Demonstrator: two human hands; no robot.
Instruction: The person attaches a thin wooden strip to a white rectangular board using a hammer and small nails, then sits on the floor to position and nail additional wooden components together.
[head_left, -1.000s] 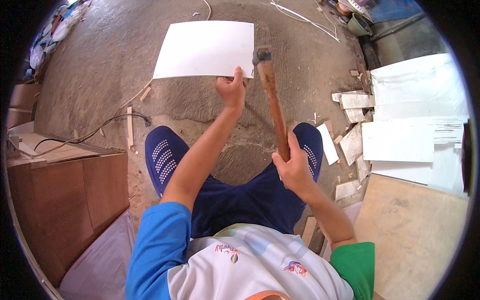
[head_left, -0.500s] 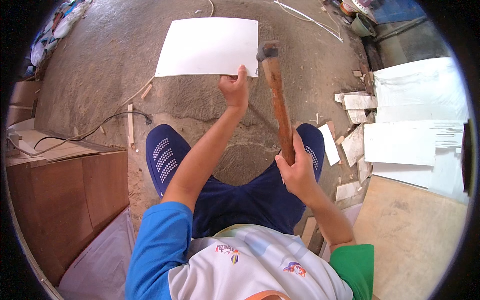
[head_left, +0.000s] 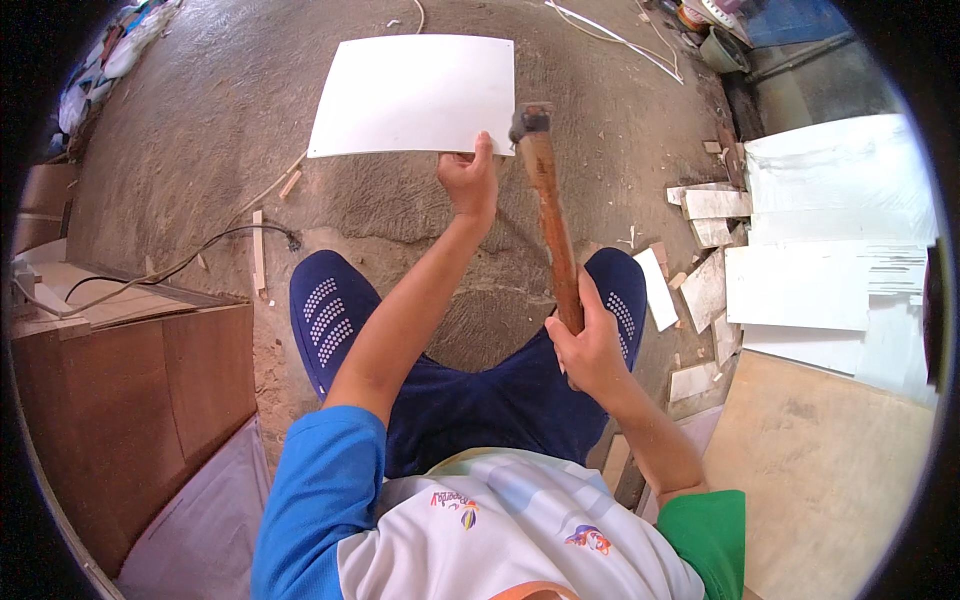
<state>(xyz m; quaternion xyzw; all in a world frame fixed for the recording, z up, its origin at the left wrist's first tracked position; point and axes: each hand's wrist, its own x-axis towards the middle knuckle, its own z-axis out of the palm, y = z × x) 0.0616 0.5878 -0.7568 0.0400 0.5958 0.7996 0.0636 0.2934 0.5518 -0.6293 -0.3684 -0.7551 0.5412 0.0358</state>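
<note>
My left hand (head_left: 469, 184) grips the near edge of a white rectangular panel (head_left: 415, 95), close to its near right corner. The thumb lies on top and the fingers curl beneath. Small dark dots mark the panel's corners. In my right hand (head_left: 590, 340) is a hammer (head_left: 556, 215) with a worn reddish-brown wooden handle, held near its lower end. Its dark metal head is raised just right of the panel's right edge, slightly blurred. Whatever supports the panel underneath is hidden.
Wooden boxes (head_left: 140, 400) stand at the left, with a dark cable (head_left: 215, 238) running off them over the rough floor. White board offcuts (head_left: 712, 205) lie scattered at the right, beside stacked white sheets (head_left: 800, 285) and a plywood board (head_left: 830, 470). A bucket (head_left: 724, 50) stands far right.
The hammer head has come slightly nearer to me and lower, beside the panel's right edge. My left hand keeps its grip, and the panel has hardly shifted.
</note>
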